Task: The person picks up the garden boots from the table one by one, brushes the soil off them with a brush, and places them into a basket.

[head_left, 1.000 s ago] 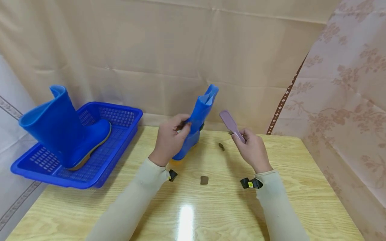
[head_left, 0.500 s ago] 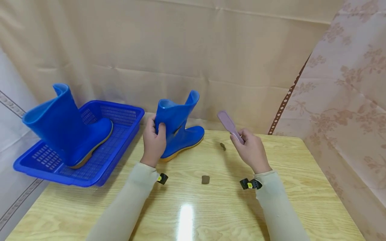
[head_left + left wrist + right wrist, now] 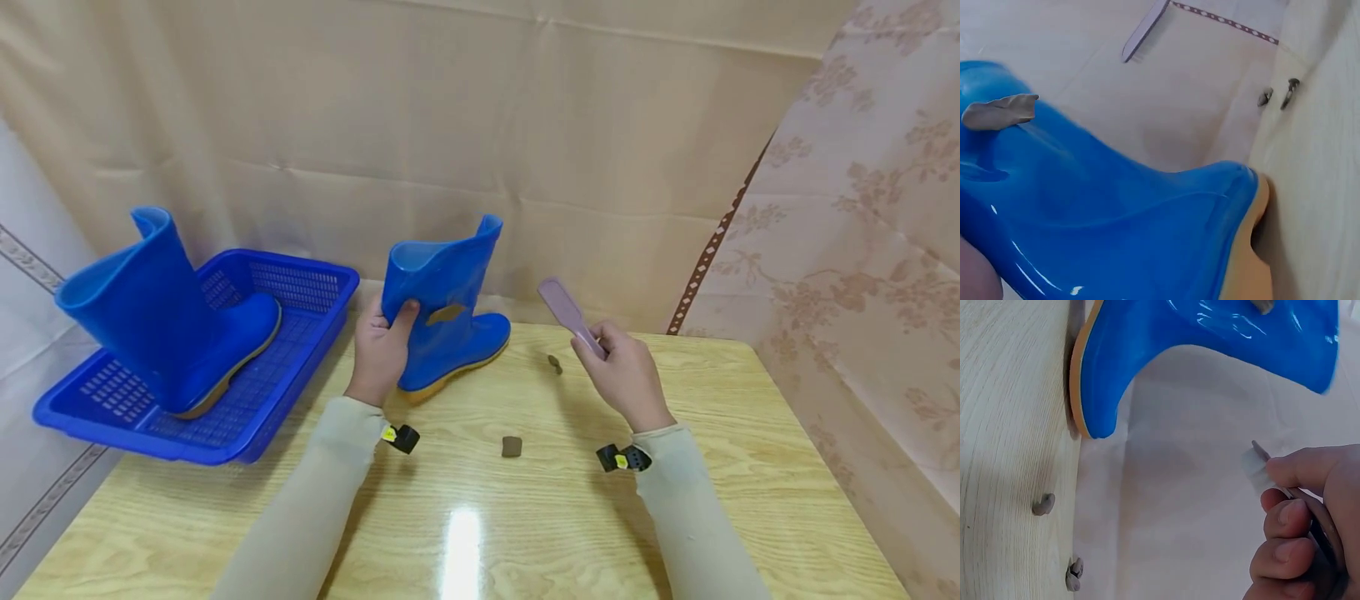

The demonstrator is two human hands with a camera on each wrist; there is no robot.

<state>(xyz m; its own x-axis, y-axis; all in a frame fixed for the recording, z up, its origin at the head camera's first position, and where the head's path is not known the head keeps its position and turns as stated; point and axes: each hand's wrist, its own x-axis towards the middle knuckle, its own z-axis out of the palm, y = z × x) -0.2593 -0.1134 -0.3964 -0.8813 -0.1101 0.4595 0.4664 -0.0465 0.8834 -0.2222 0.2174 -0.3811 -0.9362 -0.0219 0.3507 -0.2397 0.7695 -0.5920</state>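
A blue rubber boot [image 3: 442,342] with a yellow-orange sole stands on the table, toe to the right. My left hand [image 3: 378,354] grips the back of its shaft, thumb on the near side. A flat grey-brown, mud-like lump [image 3: 1000,112] sticks to the shaft; in the head view it lies right of the thumb. My right hand [image 3: 626,375] holds a purple brush [image 3: 564,307] by the handle, raised and apart from the boot. Pale bristles [image 3: 1258,472] show on the brush's head in the right wrist view.
A blue plastic basket [image 3: 243,446] at the left holds a second blue boot [image 3: 168,321]. On the wooden table [image 3: 585,533] lie a squarish brown piece [image 3: 512,447] and small brown clumps [image 3: 555,364]. Beige cloth [image 3: 450,125] hangs behind the table.
The left hand has moved left with the boot, turning it from nearly end-on to side-on, so the brown lump now shows. The right hand and brush have hardly moved.
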